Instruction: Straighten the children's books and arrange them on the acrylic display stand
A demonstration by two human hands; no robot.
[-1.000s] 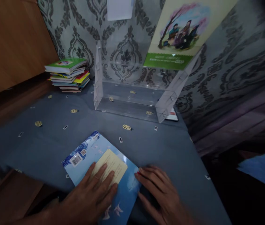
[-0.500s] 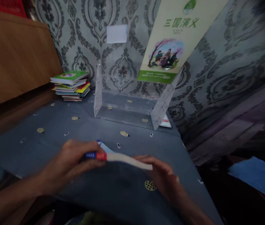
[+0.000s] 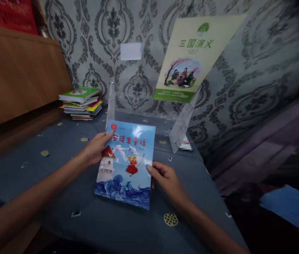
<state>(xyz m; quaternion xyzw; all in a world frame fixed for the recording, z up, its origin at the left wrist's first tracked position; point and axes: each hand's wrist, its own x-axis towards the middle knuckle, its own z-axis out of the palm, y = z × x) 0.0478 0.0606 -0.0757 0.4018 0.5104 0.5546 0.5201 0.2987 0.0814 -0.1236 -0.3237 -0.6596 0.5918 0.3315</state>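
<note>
A blue book [image 3: 124,164] with red Chinese characters, white swans and dark blue waves on its cover faces me. My left hand [image 3: 99,146] grips its upper left edge, thumb on the cover and fingers behind. At the right edge, my right hand [image 3: 166,178] holds the book with the thumb on the front; its other fingers are partly hidden. Just behind the book is a clear acrylic rack [image 3: 181,125], whose lower middle the book partly covers. A cream and green book [image 3: 183,63] with a picture of seated figures leans in the rack's upper right part.
A stack of books [image 3: 82,102] lies at the back left, near a wooden cabinet [image 3: 19,74]. A white card [image 3: 130,51] is at the patterned wall. Dark blue patterned cloth [image 3: 56,180] covers the table, and light blue fabric [image 3: 292,208] lies off its right side.
The book has turned from edge-on to showing its front cover. My left hand now grips its upper left edge, and my right hand has closed on its right edge.
</note>
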